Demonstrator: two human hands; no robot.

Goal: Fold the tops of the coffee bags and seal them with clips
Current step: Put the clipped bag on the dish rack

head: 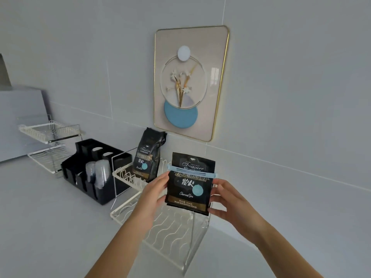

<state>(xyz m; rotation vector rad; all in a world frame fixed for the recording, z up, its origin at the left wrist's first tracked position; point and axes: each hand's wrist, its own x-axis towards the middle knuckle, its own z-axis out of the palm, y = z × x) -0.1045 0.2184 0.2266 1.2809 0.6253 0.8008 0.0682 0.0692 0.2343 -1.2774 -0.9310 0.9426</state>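
Observation:
A black coffee bag (190, 187) is held upright between both hands above the white wire rack (172, 233). A light blue clip (192, 171) runs across its folded upper part. My left hand (154, 190) grips the bag's left edge, thumb on the front. My right hand (224, 199) holds the right edge and lower corner. A second black coffee bag (147, 155) stands on the rack's upper tier by the wall, its top open and crumpled, with no clip visible on it.
A black organiser (80, 173) with stacked clear cups (99, 173) sits left of the rack. Another white wire rack (48, 135) stands further left. A framed picture (190, 81) hangs on the tiled wall behind. The counter (44, 227) is pale grey.

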